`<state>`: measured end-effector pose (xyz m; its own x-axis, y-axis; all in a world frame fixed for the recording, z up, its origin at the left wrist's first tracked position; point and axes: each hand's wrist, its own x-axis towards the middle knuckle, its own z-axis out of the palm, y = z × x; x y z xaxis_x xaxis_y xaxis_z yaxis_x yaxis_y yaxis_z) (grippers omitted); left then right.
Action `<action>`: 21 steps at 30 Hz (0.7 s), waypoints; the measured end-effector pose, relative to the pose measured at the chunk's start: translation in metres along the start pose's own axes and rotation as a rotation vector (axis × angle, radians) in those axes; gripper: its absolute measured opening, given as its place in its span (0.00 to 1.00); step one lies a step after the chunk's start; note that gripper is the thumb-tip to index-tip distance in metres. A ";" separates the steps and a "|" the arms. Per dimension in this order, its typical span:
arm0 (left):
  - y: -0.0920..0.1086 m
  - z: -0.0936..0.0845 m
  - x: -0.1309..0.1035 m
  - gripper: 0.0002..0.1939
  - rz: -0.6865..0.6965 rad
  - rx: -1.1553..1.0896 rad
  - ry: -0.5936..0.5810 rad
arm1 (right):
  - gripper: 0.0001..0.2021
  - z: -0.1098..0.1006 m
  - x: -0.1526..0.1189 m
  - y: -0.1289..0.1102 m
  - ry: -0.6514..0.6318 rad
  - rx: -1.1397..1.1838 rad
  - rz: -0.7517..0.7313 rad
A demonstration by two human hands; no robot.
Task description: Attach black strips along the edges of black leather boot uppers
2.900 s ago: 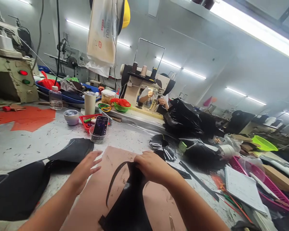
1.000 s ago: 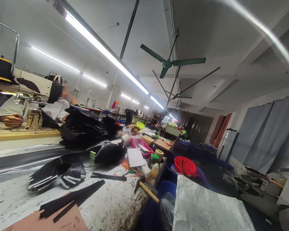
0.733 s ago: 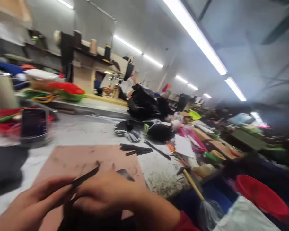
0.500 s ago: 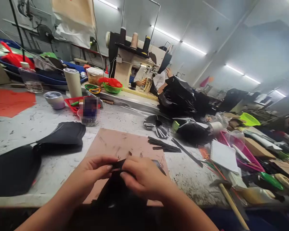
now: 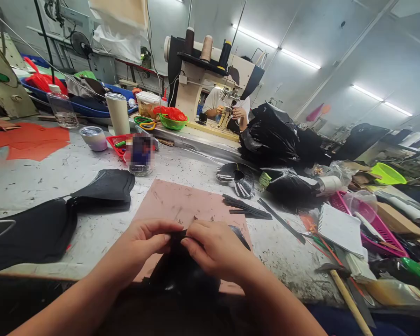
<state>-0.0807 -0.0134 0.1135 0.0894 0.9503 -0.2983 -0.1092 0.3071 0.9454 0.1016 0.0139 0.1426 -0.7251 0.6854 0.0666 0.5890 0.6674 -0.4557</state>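
The fingers of my left hand (image 5: 143, 243) and right hand (image 5: 213, 245) pinch the upper edge of the black piece (image 5: 185, 274) close together, over the near part of the pink board (image 5: 182, 200), presumably to steady that narrow edge. Black strips (image 5: 247, 208) lie over the board's far right corner, perhaps for easy reach, and beyond them a curled black bundle (image 5: 228, 171) sits on the worktop (image 5: 182, 163), probably looped for tidiness.

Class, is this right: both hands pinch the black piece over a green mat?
The mat is pink, not green, as the head view shows; the left hand and right hand do pinch the black piece over it.
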 end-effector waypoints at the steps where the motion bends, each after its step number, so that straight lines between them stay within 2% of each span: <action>1: 0.000 0.000 0.000 0.14 0.002 0.011 -0.008 | 0.08 -0.001 0.000 0.000 -0.004 -0.005 0.001; 15: 0.000 -0.001 0.000 0.13 0.031 0.045 -0.017 | 0.07 -0.001 0.001 0.002 0.020 0.009 -0.021; 21: -0.001 -0.003 0.002 0.14 0.061 0.044 -0.063 | 0.08 -0.002 0.002 0.000 -0.007 -0.037 -0.016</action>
<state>-0.0839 -0.0118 0.1112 0.1459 0.9616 -0.2326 -0.0724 0.2448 0.9669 0.1006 0.0155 0.1444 -0.7371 0.6725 0.0670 0.5899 0.6887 -0.4215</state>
